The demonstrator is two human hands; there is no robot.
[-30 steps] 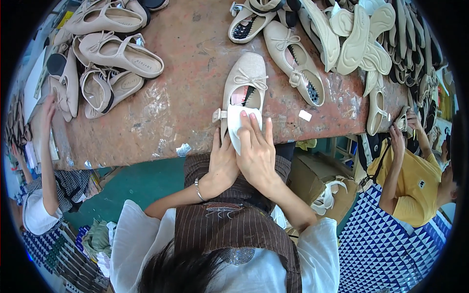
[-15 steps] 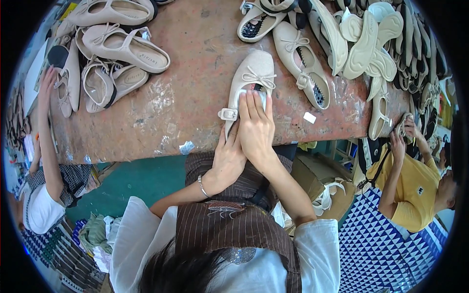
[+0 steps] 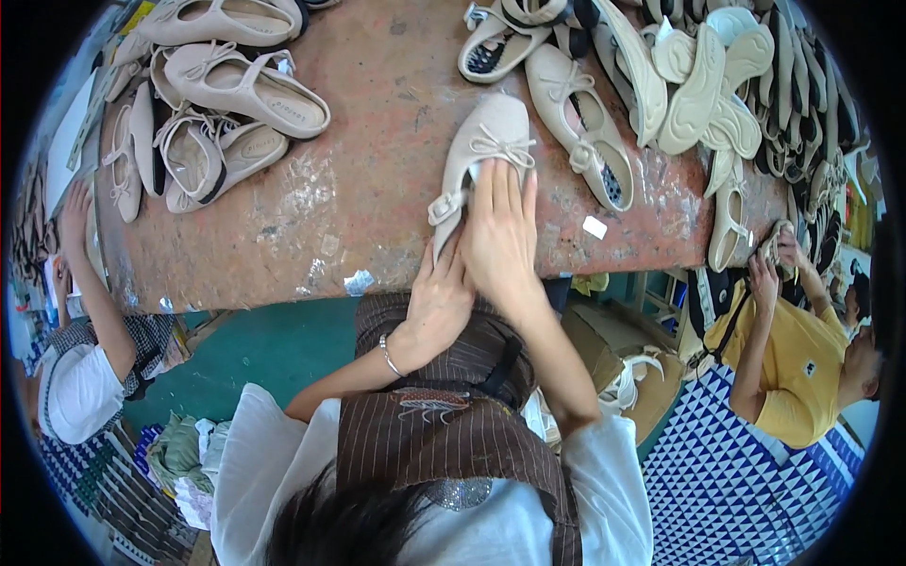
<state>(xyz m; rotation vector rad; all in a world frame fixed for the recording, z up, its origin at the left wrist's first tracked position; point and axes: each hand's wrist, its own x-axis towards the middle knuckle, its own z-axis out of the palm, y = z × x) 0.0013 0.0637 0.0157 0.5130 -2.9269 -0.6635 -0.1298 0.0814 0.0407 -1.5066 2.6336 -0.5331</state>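
Note:
A beige flat shoe (image 3: 491, 123) with a thin bow and a strap buckle (image 3: 444, 208) lies in front of me, its toe pointing away. My left hand (image 3: 439, 297) is closed on the heel end of this shoe. Stretched fingers of my right hand (image 3: 500, 236) reach through the opening toward the toe. Their tips are hidden under the bow, and the outermost finger lies along the shoe's right side. The right palm covers most of the inside, so what lies under it cannot be made out.
Beige shoes (image 3: 250, 94) are piled at the left. Another shoe (image 3: 580, 127) lies right of mine, near a white paper scrap (image 3: 595, 226). Loose insoles (image 3: 694, 90) are heaped at the back right. Co-workers sit at both sides; one wears a yellow shirt (image 3: 788, 368).
My right fingers have slid farther into the shoe, and the white piece under them no longer shows. The shoe has tilted slightly. At left, the co-worker's hand has drawn back from the shoes.

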